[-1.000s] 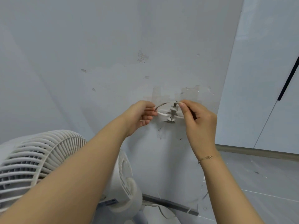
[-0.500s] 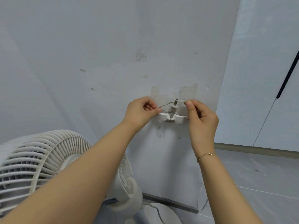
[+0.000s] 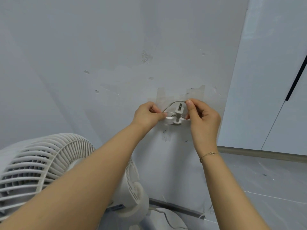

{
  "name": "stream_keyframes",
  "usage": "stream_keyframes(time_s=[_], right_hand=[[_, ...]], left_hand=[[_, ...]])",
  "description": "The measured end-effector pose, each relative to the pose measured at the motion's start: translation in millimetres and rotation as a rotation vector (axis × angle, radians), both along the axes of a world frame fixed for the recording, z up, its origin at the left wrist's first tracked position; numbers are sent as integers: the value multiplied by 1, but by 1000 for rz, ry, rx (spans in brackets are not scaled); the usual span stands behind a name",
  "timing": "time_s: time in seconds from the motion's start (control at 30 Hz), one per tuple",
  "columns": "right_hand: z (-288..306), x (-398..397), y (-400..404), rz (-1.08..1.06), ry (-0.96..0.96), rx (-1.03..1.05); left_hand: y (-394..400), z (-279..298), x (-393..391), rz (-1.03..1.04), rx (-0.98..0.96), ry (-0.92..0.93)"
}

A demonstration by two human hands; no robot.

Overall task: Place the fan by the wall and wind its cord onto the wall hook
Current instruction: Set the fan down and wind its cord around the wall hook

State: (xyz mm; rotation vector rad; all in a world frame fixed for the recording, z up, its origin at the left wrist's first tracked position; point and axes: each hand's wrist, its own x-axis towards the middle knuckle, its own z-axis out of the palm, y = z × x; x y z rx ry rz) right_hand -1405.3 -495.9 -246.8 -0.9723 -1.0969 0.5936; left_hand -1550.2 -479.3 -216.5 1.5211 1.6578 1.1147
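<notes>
A white pedestal fan (image 3: 41,166) stands at the lower left, close to the pale wall (image 3: 116,47). On the wall, a small hook (image 3: 177,122) carries the wound white cord (image 3: 170,119). The plug (image 3: 179,110) stands upright in front of the windings, prongs up. A thin loop of cord (image 3: 171,104) arcs between my hands. My left hand (image 3: 147,116) pinches the cord bundle at the hook's left side. My right hand (image 3: 201,117) pinches the loop's right end just above the plug. Clear tape patches (image 3: 196,93) sit behind the hook.
A slack stretch of cord (image 3: 166,216) lies over the fan's round base (image 3: 169,219) at the bottom. A white cabinet door with a black handle (image 3: 295,77) fills the right side. Grey floor (image 3: 265,180) runs along a dark skirting strip (image 3: 176,208).
Both hands have stayed at the hook. The cord loop has drawn tighter, the windings have bunched on the hook, and the plug now stands upright in front of them.
</notes>
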Motion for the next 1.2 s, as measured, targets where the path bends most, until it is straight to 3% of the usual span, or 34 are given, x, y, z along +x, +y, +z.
stream_keyframes(time_s=[0.23, 0.5, 0.97, 1.2], right_hand=[[-10, 6, 1, -72, 15, -41], [-16, 20, 0, -145, -28, -61], [-33, 57, -15, -218, 56, -114], [-65, 49, -16, -144, 126, -271]], left_hand=[[-1, 1, 1, -26, -78, -133], [0, 6, 7, -11, -305, -223], [-4, 5, 2, -66, -296, -263], [-4, 5, 4, -40, -299, -179]])
